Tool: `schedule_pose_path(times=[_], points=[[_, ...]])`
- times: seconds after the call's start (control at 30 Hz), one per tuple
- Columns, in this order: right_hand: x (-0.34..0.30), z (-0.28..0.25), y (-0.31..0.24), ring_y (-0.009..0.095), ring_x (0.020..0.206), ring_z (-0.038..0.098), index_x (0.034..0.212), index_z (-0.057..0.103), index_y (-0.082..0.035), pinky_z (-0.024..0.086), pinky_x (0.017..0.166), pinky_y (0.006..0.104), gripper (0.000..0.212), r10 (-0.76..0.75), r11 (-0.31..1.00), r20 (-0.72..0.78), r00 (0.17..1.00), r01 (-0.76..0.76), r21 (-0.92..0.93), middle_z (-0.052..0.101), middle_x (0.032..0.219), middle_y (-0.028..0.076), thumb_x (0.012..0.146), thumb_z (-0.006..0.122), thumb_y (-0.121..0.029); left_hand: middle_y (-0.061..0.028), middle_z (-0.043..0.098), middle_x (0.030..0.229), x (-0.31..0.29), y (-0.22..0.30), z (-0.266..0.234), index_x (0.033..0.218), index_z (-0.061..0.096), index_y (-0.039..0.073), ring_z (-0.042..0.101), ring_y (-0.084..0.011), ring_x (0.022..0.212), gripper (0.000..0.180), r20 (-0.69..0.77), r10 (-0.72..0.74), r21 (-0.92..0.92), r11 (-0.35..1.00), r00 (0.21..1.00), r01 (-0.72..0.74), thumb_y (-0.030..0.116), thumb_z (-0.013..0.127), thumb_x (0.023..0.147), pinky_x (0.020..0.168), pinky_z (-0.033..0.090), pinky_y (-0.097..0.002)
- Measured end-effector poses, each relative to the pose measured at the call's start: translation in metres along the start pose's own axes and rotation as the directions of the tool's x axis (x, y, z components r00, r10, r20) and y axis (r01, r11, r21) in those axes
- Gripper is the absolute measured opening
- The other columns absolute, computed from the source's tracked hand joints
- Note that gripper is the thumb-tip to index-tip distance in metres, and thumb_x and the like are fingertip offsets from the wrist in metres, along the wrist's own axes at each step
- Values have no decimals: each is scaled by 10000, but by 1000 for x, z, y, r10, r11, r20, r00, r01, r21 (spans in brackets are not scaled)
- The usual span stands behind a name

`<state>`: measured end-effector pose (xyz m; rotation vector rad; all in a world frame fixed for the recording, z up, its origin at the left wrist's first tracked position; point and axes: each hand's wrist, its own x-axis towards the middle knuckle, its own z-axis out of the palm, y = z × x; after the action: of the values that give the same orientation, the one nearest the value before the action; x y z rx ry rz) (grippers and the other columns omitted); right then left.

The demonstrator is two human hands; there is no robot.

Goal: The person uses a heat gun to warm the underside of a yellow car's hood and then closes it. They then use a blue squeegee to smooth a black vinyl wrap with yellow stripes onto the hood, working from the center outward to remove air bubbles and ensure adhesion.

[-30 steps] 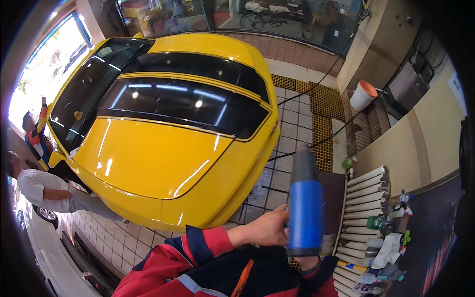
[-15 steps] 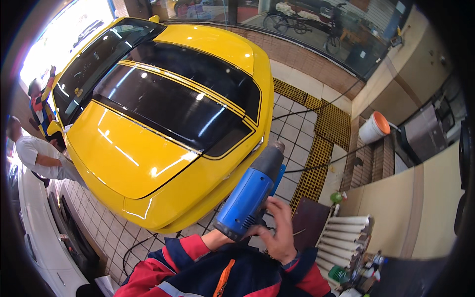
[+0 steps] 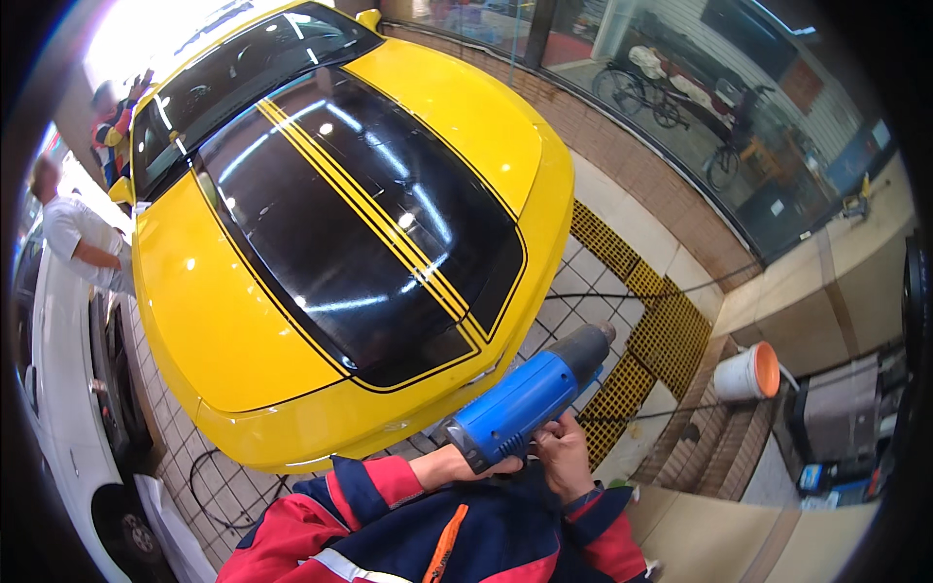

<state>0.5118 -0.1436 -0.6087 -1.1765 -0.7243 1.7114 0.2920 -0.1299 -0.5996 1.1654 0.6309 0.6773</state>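
A blue heat gun [image 3: 520,403] with a dark nozzle lies slantwise before my chest, its nozzle toward the upper right. My left hand [image 3: 476,466] is mostly hidden behind the rear of its body and appears closed around it. At the underside of the gun, my right hand [image 3: 564,457] has its fingers curled in against the handle area; the handle itself is largely covered. Beyond the gun stands a yellow car [image 3: 243,340], its front toward me. A black panel [image 3: 330,233] with yellow stripes covers the middle of its hood.
Yellow floor grating [image 3: 671,335] and tiles lie right of the car, crossed by a black hose [image 3: 622,294]. A white bucket [image 3: 739,377], orange inside, stands at the right. A white car [image 3: 73,389] is at the left. Two people [image 3: 83,233] are beside the yellow car.
The heat gun has tilted further to the right. My right hand's fingers, spread before, have curled in at the gun's underside. The view has turned, so the car's hood looks more upright.
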Motion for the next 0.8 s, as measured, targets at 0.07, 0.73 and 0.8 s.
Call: schedule_pose_path(times=[0.07, 0.73, 0.8], points=[[41, -20, -6, 182, 1026, 739, 1391, 632, -102, 606, 792, 322, 343, 35, 998, -3, 999, -35, 47, 751, 1221, 62, 1076, 585, 25, -113, 677, 1470, 18, 8, -1, 1528, 605, 68, 638, -253, 1352, 627, -154, 9, 132, 991, 988, 12, 98, 807, 934, 1180, 487, -424], [370, -230, -227, 313, 1123, 723, 1371, 603, -16, 575, 1037, 449, 316, 304, 920, 310, 901, -362, 149, 733, 1220, 177, 1067, 546, -78, -82, 590, 772, 205, 18, 92, 1192, 637, -64, 602, -212, 699, 415, -957, -46, -177, 875, 287, -450, 45, 708, 798, 747, 514, -377], [375, -220, -230, 309, 1127, 718, 1399, 613, -90, 594, 1035, 464, 319, 319, 890, 460, 829, -429, 157, 722, 1278, 165, 1088, 551, -128, -72, 603, 773, 208, 22, 98, 1180, 644, -55, 609, -193, 687, 368, -975, -30, -137, 860, 221, -491, 84, 745, 854, 730, 522, -358]])
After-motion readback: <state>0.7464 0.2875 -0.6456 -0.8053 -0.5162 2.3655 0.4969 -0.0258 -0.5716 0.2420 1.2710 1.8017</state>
